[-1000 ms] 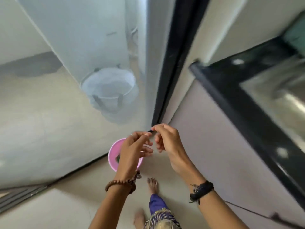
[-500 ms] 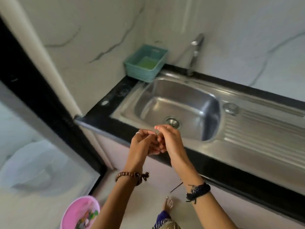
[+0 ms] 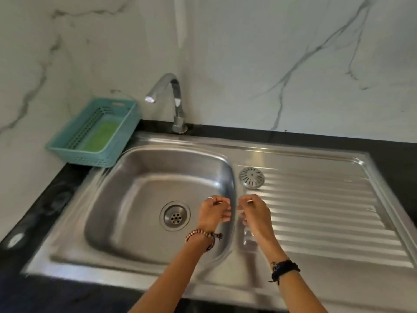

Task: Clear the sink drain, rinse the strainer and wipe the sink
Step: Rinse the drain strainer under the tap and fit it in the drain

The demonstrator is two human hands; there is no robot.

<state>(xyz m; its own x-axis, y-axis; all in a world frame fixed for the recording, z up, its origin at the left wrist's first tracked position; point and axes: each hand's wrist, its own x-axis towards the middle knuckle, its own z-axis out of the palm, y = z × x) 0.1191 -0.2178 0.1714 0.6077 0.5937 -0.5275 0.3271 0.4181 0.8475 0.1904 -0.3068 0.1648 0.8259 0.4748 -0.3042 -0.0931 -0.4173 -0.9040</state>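
From the head view, your left hand (image 3: 213,211) and right hand (image 3: 253,213) hover close together, apart, above the right rim of the sink (image 3: 140,222), fingers curled and holding nothing you can make out. The strainer (image 3: 251,177) lies on the drainboard (image 3: 327,213) beyond your right hand. The open drain (image 3: 175,215) sits just left of your left hand.

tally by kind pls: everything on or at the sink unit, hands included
Sink basin: 1
Drain: 1
Strainer on the drainboard: 1
Faucet: 1
Teal basket: 1
Green sponge-like pad in basket: 1
Hands: 2, left hand, right hand
Total: 8
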